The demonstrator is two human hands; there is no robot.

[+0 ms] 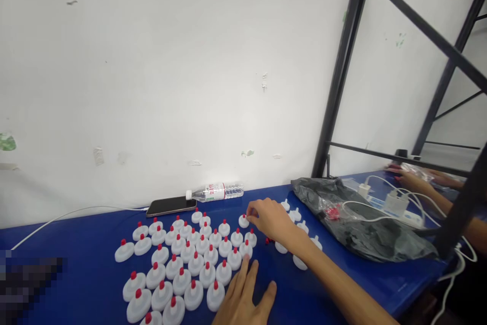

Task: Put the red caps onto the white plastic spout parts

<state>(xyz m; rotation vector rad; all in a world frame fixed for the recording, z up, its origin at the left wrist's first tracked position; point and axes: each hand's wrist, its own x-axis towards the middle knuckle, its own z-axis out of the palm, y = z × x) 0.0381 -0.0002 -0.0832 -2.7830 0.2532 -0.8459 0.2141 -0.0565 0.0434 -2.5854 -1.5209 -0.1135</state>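
Several white disc-shaped caps with red tips (190, 259) stand in rows on a blue table (87, 269). My right hand (272, 221) reaches to the back right corner of the group and pinches one white cap (243, 220) by its top. My left hand (243, 297) lies flat on the table at the front edge of the rows, fingers stretched out, fingertips touching the nearest caps. A few plain white caps without red tips (300, 226) lie to the right of my right forearm.
A phone (171, 206) on a white cable and a lying water bottle (215, 192) sit by the wall. A black plastic bag (361, 223) with red bits, a power strip (395, 208) and another person's hands (414, 179) are at right, behind a black metal frame (342, 61).
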